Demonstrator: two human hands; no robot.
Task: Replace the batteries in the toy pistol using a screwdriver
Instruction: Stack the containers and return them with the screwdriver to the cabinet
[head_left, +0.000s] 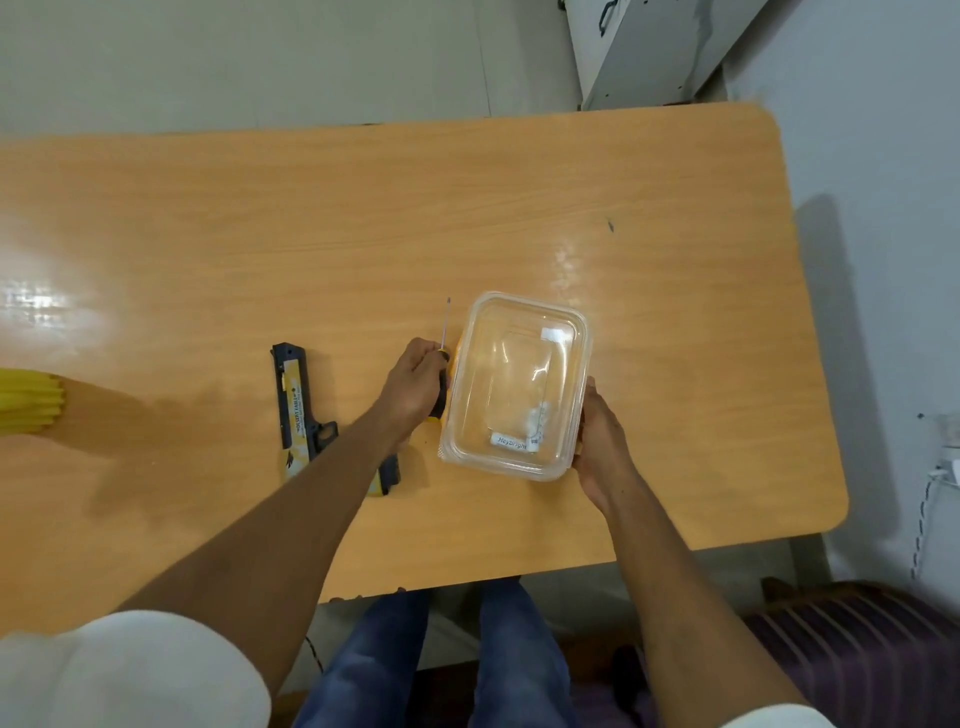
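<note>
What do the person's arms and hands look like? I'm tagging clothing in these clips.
Both forearms are bare. White short sleeves show at the upper arms near the bottom corners. The left hand and right hand wear no gloves, and no rings or watch are visible.

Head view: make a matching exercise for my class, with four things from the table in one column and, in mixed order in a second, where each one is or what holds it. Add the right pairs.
Column 1
1. screwdriver
2. clear box
3. toy pistol
4. yellow object

Column 2
A. at the table's left edge, partly out of view
B. right hand holds its side
C. lying on the table, left of the left forearm
D. in the left hand, tip pointing away from the person

Pairs: 1-D, 2-B, 3-C, 4-A
</note>
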